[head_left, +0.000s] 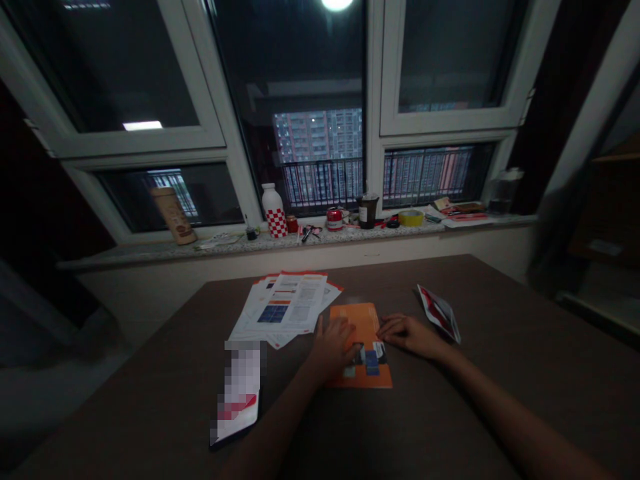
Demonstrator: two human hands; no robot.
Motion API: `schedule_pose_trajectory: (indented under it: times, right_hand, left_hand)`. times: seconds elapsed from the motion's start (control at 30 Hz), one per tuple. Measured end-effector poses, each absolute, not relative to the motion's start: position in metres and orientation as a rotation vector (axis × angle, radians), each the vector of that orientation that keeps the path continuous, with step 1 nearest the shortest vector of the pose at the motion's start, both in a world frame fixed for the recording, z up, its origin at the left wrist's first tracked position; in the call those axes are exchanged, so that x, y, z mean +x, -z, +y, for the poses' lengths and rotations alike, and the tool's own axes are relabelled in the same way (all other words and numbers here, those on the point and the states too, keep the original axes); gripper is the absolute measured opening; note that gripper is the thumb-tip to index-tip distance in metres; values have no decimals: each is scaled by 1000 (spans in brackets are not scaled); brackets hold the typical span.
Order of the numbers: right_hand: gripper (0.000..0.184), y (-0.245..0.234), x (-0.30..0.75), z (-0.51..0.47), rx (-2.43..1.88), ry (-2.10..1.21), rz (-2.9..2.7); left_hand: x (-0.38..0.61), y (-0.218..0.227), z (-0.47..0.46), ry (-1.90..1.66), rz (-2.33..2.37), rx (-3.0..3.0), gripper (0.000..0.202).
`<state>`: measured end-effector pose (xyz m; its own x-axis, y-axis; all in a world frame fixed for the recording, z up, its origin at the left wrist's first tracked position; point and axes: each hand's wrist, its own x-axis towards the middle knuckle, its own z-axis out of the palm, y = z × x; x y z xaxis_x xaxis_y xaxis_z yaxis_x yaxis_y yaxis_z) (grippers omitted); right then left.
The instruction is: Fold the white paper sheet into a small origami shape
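An orange leaflet [357, 381] with small dark and blue pictures lies on the brown table in front of me. My left hand [330, 353] rests flat across its left part, fingers and thumb spread, covering some of the print. At the leaflet's right edge is my right hand [414, 337], its fingers drawn together with the tips on that edge. Left of the leaflet, several printed white sheets [300, 307] with orange borders lie in a loose, fanned pile. A folded white and red paper packet [440, 313] is on the table, beyond my right hand.
A phone-like flat object [237, 393], its face pixelated, lies left of my left forearm on the brown table [165, 393]. On the windowsill behind stand a checkered bottle [275, 213], a tan tumbler [174, 217], a red can [334, 219], a dark cup [367, 212] and yellow tape [411, 218].
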<state>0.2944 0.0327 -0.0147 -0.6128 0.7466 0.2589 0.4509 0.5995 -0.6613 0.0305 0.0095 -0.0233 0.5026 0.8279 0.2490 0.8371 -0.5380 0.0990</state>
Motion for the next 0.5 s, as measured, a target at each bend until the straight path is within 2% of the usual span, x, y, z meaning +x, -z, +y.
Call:
schedule_pose_trajectory:
  times: [0.2,0.5]
  right_hand:
    - [32,25,293,38,-1135,-626,-2249]
    - [35,34,286,47,-1342,-439,-2234]
  left_hand:
    - [30,33,10,245,-1467,-2690,54]
    - [31,32,10,234,-1492,-2692,55]
